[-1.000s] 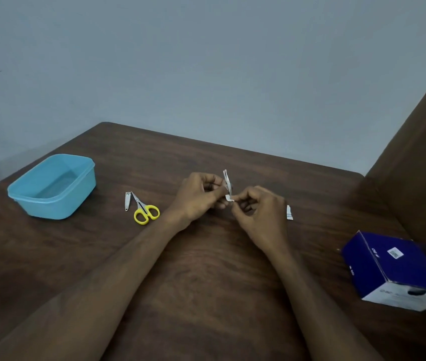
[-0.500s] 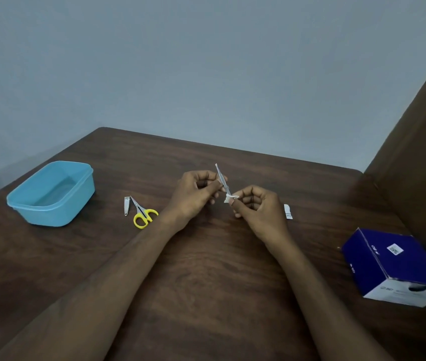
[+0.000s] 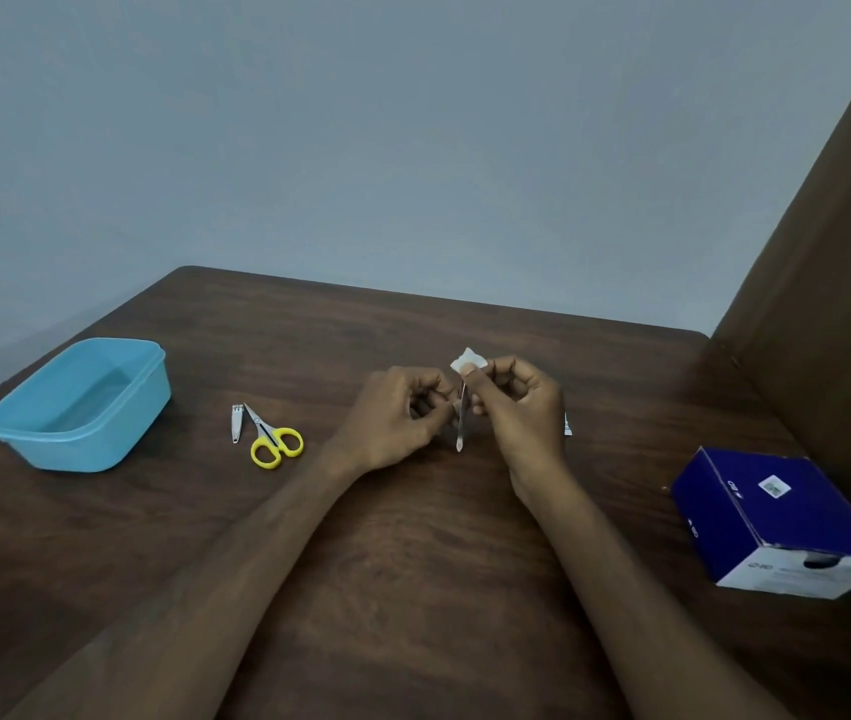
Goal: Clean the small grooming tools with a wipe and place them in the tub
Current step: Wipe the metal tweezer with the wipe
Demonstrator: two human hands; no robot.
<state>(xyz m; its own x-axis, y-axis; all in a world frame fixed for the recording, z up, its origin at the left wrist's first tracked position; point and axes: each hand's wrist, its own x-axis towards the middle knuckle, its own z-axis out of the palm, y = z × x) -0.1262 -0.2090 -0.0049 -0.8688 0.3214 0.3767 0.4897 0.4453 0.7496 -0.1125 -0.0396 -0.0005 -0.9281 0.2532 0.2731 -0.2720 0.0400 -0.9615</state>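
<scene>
A thin metal tool, likely tweezers [image 3: 460, 428], hangs point-down between my hands above the table's middle. My left hand [image 3: 396, 417] pinches it near its upper part. My right hand [image 3: 516, 407] holds a small white wipe [image 3: 467, 360] folded over the tool's top end. A light blue tub [image 3: 79, 402] stands at the left with nothing visible inside. Between tub and hands lie a small nail clipper [image 3: 236, 423] and yellow-handled scissors [image 3: 273, 438], side by side on the wood.
A dark blue and white box [image 3: 776, 522] lies at the right on the brown wooden table [image 3: 413, 589]. A torn white wrapper [image 3: 567, 426] peeks out behind my right hand. A brown panel [image 3: 839, 252] rises along the right side.
The tool has swung from pointing up to hanging tip-down. The wipe, earlier at its lower end, now sits over its top end above my fingers.
</scene>
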